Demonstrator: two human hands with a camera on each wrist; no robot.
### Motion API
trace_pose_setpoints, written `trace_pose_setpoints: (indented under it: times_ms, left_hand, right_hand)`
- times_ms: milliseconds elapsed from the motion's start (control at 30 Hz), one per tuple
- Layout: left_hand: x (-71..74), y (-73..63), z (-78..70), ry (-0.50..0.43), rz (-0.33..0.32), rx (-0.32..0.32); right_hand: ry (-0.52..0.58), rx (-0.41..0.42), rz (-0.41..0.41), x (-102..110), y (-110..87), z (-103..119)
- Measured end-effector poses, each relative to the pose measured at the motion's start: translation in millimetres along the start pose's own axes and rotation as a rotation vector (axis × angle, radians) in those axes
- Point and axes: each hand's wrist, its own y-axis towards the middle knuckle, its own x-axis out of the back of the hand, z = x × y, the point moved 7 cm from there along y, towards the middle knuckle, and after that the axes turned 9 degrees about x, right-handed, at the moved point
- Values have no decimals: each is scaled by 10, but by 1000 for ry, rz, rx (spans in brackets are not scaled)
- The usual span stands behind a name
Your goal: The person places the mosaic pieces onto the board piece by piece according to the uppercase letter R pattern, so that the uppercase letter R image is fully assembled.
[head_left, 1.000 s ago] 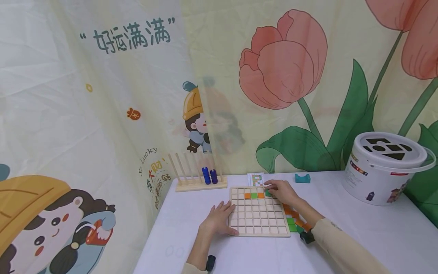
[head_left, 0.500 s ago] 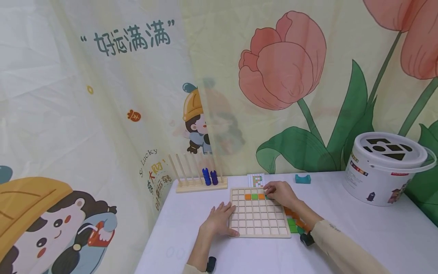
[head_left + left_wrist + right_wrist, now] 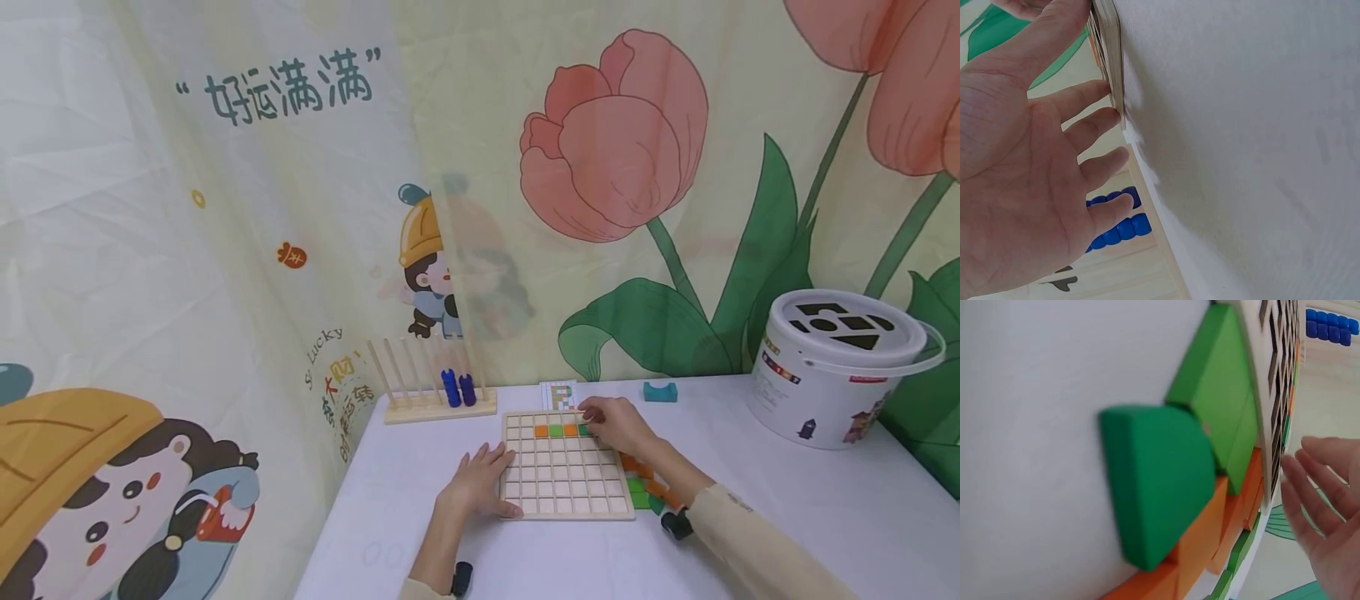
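Observation:
A wooden grid board (image 3: 566, 481) lies flat on the table. In one of its upper rows sit orange, light green, orange and dark green pieces side by side; the dark green piece (image 3: 584, 431) is at the right end. My left hand (image 3: 477, 483) spreads its fingers along the board's left edge, fingertips touching the frame, as the left wrist view confirms. Over the upper right cells is my right hand (image 3: 617, 423), its fingertips at the dark green piece. In the right wrist view the right hand's fingers are loosely extended, with no piece visible between them.
Loose light green blocks (image 3: 1229, 394), orange blocks (image 3: 1200, 531) and a rounded dark green block (image 3: 1157, 481) lie beside the board's right edge. Behind it are a pattern card (image 3: 558, 395), a peg rack (image 3: 438, 405) with blue beads, a teal block (image 3: 660, 391) and a white bucket (image 3: 832, 383).
The dark green piece, tilted in my right fingers a second ago, now lies level in the row beside the orange one. My left hand stays at the board's edge.

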Motion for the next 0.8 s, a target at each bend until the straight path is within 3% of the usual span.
trace_pose_setpoints:
  times_ms: [133,400,533,800]
  left_hand:
    - [8,-6,-8,-10,2,0]
    - [7,-11,-16,-7,8,-7]
    - [15,11,-14,-10,1,-5]
    - [18,-1,-14,-13,-1,-5]
  right_hand:
    - [-62,-33,-30,66,-45,-27]
    - [-64,-132,-128,261,-190,-99]
    - [-70,-141,-157,363,-235,-125]
    - [-88,-155,-139,434,-341,-180]
